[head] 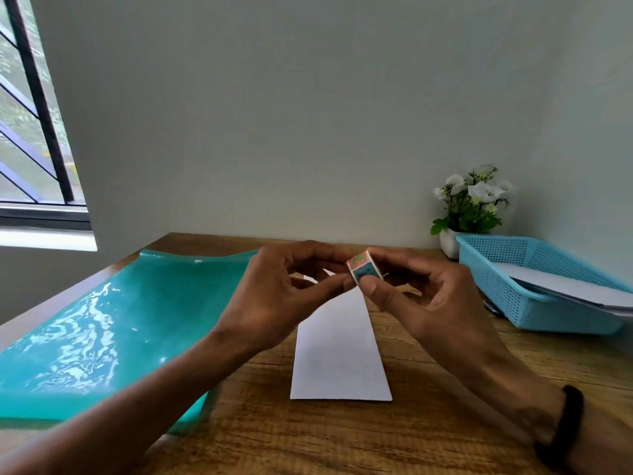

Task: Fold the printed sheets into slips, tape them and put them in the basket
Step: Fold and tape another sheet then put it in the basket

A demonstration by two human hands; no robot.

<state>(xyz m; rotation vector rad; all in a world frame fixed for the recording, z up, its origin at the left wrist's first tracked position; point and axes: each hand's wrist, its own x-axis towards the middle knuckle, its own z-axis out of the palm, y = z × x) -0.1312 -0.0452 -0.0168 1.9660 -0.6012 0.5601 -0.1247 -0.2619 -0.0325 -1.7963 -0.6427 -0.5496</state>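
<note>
Only the head camera here, looking down at a wooden desk (445,389) pushed against a plain wall.

Both hands are up over the middle of the desk, working a small roll of patterned tape (363,267) between them. The right hand (424,296) has the roll pinched between thumb and fingers, thumb pressed on the near face. The left hand (274,296) is curled in from the other side, its fingertips right at the roll's edge — can't tell whether it's got a loose end of tape or is just touching the roll. There's a dark band (565,430) on the right wrist.

Under the hands, a white folded sheet (339,354) lies flat on the wood, long and narrow, running away from the camera; its far end is hidden behind the fingers.

The blue basket (520,303) sits at the right edge of the desk, well apart from the sheet, with white paper (575,286) already lying in it. Just behind it is a small pot of white flowers (472,204).

On the left — a shiny teal mat (120,323), its far edge curled up, and a window (30,132) beyond that.
</note>
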